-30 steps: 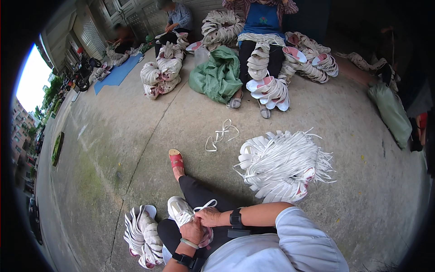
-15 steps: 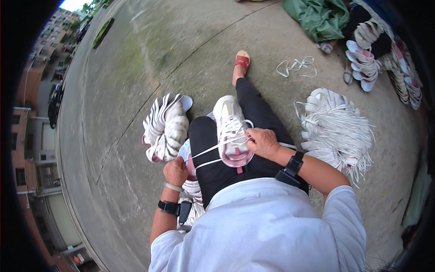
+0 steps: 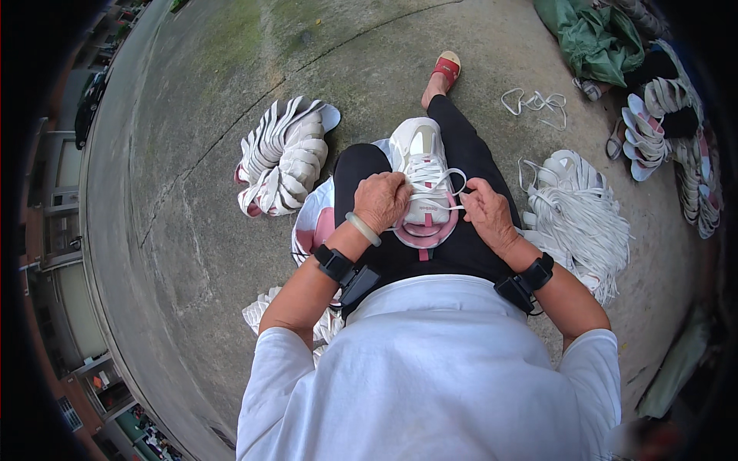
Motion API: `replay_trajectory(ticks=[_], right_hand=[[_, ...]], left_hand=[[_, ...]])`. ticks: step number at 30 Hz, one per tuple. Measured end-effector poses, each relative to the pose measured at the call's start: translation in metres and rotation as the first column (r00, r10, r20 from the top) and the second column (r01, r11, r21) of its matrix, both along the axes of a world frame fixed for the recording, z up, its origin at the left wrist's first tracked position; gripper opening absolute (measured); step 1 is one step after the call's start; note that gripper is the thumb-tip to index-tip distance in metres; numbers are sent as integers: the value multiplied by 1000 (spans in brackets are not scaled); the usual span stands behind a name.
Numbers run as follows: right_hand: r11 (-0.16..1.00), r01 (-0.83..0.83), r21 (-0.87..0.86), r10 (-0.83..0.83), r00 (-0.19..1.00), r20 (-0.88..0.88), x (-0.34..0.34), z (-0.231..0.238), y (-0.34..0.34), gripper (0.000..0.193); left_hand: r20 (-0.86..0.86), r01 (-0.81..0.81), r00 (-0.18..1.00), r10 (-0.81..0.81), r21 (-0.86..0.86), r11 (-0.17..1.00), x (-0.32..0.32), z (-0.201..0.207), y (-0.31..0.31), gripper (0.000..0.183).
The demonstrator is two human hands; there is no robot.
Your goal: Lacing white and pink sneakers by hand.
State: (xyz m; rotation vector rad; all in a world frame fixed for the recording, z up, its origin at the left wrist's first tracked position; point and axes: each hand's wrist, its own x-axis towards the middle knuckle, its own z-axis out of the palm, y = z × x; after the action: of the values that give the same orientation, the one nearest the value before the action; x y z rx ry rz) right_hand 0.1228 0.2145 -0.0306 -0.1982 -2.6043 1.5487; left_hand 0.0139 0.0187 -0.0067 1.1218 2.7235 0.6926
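Note:
A white and pink sneaker (image 3: 416, 142) rests on my lap, toe pointing away from me, with its white shoelace (image 3: 432, 175) partly laced across the tongue. My left hand (image 3: 382, 200) is closed at the left side of the lacing, its fingertips curled and partly hidden against the shoe. At the shoe's right side, my right hand (image 3: 490, 216) pinches the shoelace, and a loop of it stands up between hand and shoe. The pink-lined collar faces me.
On the concrete at left lies a curved stack of white shoe uppers (image 3: 286, 156). To the right is a pile of white laces (image 3: 582, 215); a loose lace (image 3: 536, 105) lies beyond. At far right sit more shoe uppers (image 3: 644, 138) and a green sack (image 3: 592, 38).
My left hand has come in from the left, where it held a lace stretched out, to the shoe's lacing. My right hand has moved slightly away from the shoe. The whole view has shifted.

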Motion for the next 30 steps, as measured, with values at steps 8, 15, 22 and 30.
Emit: replay_trajectory(ticks=[8,15,22,30], right_hand=[[971,37,235,-114,940,321,-49,-23,14,29],[645,398,-652,-124,897,425,-34,1,8,13],[186,230,-955,175,949,263,-22,1,26,18],[783,63,-618,231,894,383,-27,21,33,19]], left_hand=[[219,-230,954,204,101,968,6,-6,15,9],[301,-297,928,222,233,926,11,-10,11,10],[280,-307,933,225,295,905,12,-12,12,10],[250,-243,945,211,104,964,21,0,2,23]])
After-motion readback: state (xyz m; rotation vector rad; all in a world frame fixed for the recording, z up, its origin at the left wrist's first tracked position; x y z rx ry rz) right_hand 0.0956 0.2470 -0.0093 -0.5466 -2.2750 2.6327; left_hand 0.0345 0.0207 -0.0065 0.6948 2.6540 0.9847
